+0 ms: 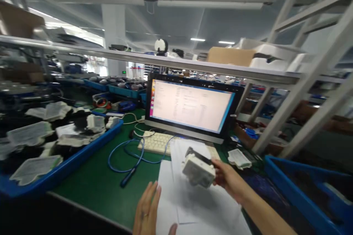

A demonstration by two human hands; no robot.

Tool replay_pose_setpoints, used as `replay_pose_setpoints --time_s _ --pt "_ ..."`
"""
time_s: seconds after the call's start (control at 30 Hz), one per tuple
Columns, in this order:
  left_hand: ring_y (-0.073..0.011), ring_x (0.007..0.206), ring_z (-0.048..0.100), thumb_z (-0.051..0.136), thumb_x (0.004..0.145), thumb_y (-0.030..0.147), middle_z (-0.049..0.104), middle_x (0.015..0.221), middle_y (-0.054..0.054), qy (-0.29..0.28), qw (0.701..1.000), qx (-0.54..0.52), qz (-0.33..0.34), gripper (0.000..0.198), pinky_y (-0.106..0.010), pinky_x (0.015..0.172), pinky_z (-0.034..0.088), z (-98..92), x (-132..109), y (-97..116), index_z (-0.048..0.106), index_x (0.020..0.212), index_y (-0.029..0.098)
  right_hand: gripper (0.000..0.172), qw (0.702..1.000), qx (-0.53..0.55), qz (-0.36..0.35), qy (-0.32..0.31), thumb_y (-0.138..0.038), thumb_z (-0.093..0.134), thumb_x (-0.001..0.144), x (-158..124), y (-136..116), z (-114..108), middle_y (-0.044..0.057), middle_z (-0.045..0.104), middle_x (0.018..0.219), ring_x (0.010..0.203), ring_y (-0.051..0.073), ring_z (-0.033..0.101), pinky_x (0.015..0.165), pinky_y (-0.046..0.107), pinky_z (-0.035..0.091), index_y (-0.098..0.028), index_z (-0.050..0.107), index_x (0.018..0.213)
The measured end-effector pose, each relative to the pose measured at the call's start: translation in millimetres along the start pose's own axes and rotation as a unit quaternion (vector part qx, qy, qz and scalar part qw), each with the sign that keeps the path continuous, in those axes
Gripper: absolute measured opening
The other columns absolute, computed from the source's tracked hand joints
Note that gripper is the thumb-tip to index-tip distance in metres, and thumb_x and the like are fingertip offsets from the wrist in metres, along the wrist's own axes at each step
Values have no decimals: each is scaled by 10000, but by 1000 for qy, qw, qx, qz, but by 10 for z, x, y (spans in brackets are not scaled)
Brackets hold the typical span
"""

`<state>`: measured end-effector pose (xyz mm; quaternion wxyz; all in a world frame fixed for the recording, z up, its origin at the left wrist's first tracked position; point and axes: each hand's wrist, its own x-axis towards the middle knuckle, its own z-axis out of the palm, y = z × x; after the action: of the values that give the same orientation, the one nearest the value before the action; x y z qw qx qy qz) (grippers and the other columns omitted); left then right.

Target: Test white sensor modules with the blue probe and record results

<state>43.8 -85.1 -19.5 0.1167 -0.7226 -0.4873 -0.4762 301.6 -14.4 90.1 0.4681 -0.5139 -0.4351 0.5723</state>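
Observation:
My right hand (pixel 224 176) grips a white plastic device housing (pixel 199 170) with a dark top part, holding it above white paper sheets (pixel 190 205). The housing is slightly blurred, so its exact kind is unclear. With fingers stretched out and holding nothing, my left hand (pixel 147 209) is at the left edge of the sheets. A blue cable (pixel 110 158) lies looped on the green bench top (pixel 91 194), its dark plug end (pixel 128 178) just beyond my left fingertips.
A monitor (pixel 190 106) stands behind a white keyboard (pixel 154 142). To the left, a blue tray (pixel 82 154) holds several similar white housings. On the right are another blue bin (pixel 303 187), a loose white part (pixel 239 158) and slanted metal posts (pixel 298 77). A shelf (pixel 176 62) runs overhead.

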Motion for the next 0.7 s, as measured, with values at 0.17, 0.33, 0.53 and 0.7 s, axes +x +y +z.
replay_pose_setpoints --time_s 0.17,0.33,0.53,0.7 --pt "-282 1133 520 601 715 270 491 1264 -160 -8 987 14 -160 716 -402 881 489 -100 150 -125 274 1340 149 481 981 -54 86 -165 -616 610 669 311 476 1117 -1 536 491 400 80 476 390 167 327 -137 573 668" --pt "-266 988 592 568 683 195 553 1157 -123 -31 958 -2 -285 528 -401 819 492 -119 339 -348 420 1188 160 477 980 -87 85 -157 -631 534 747 636 697 1453 -9 522 469 381 100 494 352 164 345 -155 547 759" --pt "-279 987 577 610 701 258 609 1017 -93 -80 959 57 -265 404 -404 846 443 -50 487 -372 506 1078 156 574 964 -252 -79 -31 -677 354 810 617 651 1251 13 588 563 466 181 563 408 260 428 -178 538 1025" --pt "-268 939 591 619 719 315 616 972 -92 -64 966 100 -228 385 -390 827 439 27 478 -385 509 1049 149 302 898 -282 -338 10 -420 505 813 480 647 1277 77 591 1037 1002 247 527 818 364 443 -212 618 1000"
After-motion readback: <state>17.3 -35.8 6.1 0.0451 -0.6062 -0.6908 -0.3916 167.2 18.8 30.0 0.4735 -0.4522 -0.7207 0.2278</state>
